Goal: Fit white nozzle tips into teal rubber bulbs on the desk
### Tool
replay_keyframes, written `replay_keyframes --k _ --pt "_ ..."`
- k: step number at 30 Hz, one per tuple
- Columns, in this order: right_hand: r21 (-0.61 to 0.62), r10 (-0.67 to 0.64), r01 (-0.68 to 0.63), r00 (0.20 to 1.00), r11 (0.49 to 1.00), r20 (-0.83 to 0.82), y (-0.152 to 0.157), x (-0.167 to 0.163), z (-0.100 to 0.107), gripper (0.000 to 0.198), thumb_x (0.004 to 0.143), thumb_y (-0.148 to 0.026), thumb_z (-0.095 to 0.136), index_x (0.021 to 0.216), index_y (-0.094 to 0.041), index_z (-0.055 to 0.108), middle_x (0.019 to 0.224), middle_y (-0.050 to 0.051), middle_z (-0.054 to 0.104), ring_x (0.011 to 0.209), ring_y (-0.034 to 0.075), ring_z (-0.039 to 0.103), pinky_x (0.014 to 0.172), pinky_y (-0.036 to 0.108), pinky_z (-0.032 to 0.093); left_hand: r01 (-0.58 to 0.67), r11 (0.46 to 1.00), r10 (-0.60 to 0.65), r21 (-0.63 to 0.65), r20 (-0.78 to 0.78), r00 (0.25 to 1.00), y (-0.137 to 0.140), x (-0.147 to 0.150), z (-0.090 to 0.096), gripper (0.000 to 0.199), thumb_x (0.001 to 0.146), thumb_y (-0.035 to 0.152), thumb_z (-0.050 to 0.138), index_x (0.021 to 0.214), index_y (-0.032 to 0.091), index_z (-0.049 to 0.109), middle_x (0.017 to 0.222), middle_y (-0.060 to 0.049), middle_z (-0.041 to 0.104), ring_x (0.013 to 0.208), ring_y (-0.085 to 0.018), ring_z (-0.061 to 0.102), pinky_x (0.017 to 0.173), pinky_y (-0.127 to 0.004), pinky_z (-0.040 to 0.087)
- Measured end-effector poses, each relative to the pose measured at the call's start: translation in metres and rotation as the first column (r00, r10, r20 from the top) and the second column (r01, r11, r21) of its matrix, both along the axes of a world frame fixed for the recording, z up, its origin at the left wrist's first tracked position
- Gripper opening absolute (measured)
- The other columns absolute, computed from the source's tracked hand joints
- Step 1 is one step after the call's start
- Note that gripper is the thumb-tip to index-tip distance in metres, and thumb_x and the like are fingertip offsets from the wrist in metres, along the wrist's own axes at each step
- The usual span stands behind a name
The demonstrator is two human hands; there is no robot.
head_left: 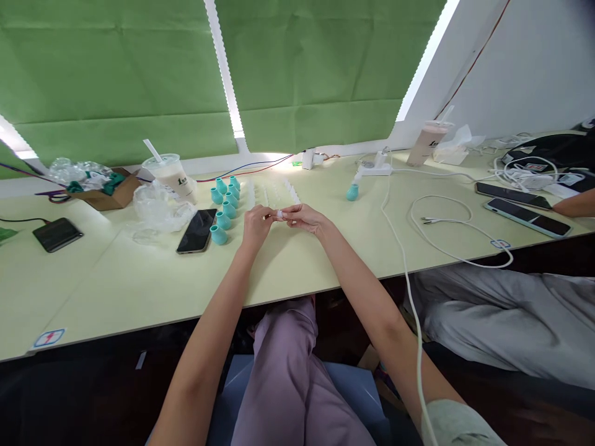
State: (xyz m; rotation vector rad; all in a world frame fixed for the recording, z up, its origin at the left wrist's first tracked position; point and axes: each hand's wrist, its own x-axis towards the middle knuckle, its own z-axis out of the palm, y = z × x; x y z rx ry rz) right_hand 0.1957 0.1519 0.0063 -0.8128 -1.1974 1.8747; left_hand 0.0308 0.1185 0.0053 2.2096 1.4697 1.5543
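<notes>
Over the table, my left hand (pixel 257 225) and my right hand (pixel 304 218) meet, both closed in a pinch on a small white plastic piece (pixel 279 214). Its exact kind is too small to make out. Just beyond my fingers lie rows of small clear and white plastic parts (pixel 292 191). Left of my left hand stand several teal rubber bulbs (pixel 218 235) with open necks, in two rough columns. A single teal bulb (pixel 352 192) with a whitish tip in its neck sits apart, to the right of my right hand.
A black phone (pixel 197 231) lies left of the bulbs, beside a crumpled plastic bag (pixel 160 207) and a drink cup (pixel 173 176). White cables (pixel 402 248) cross the table at right. Another person's arm (pixel 576 203) rests near two phones (pixel 527 217).
</notes>
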Motion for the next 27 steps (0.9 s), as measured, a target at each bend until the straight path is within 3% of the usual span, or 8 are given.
replay_keyframes --k 8,14,18,23,27 --pt "-0.050 -0.027 0.025 0.999 0.998 -0.032 0.000 -0.003 0.001 0.028 0.042 -0.015 0.084 0.066 -0.015 0.070 0.073 0.004 0.066 0.070 0.011 0.054 0.055 0.022 0.036 -0.004 1.000 0.003 0.019 0.016 1.000 0.000 0.001 0.000 0.009 0.069 0.016 0.061 0.065 0.021 0.066 0.059 0.001 0.061 0.056 -0.011 0.050 0.058 -0.025 0.039" --pt "0.113 -0.103 0.106 0.994 0.988 -0.024 -0.008 -0.002 0.017 0.029 0.045 -0.025 0.084 0.070 -0.017 0.072 0.078 0.004 0.067 0.074 0.011 0.055 0.061 0.022 0.040 0.009 1.000 -0.006 -0.023 0.119 0.993 -0.009 0.008 0.009 0.011 0.073 0.015 0.059 0.082 0.021 0.061 0.076 0.002 0.068 0.067 -0.011 0.061 0.061 -0.023 0.042" --pt "0.203 -0.124 0.121 0.992 0.972 0.002 -0.009 0.000 0.020 0.029 0.049 -0.030 0.082 0.074 -0.019 0.072 0.080 0.003 0.068 0.077 0.011 0.056 0.067 0.023 0.041 0.020 1.000 -0.018 -0.022 0.094 0.995 -0.007 0.008 0.006 0.013 0.076 0.014 0.057 0.087 0.022 0.058 0.082 0.002 0.068 0.079 -0.013 0.064 0.067 -0.022 0.044" --pt "0.362 -0.148 0.150 0.988 0.920 -0.034 -0.013 -0.004 0.022 0.029 0.053 -0.031 0.080 0.077 -0.019 0.071 0.080 0.001 0.068 0.081 0.013 0.058 0.076 0.026 0.043 -0.007 0.999 0.004 0.048 0.054 0.999 -0.003 0.004 0.003 0.011 0.080 0.016 0.054 0.089 0.021 0.057 0.092 0.000 0.067 0.079 -0.011 0.063 0.069 -0.021 0.045" --pt "0.377 -0.177 0.169 0.984 0.911 -0.015 -0.016 -0.008 0.024 0.029 0.053 -0.031 0.079 0.077 -0.017 0.069 0.078 0.001 0.067 0.078 0.013 0.059 0.077 0.027 0.044 0.012 0.997 -0.013 0.083 0.015 1.000 -0.002 0.003 0.001 0.011 0.082 0.016 0.052 0.091 0.021 0.055 0.089 0.000 0.067 0.080 -0.011 0.064 0.068 -0.021 0.046"
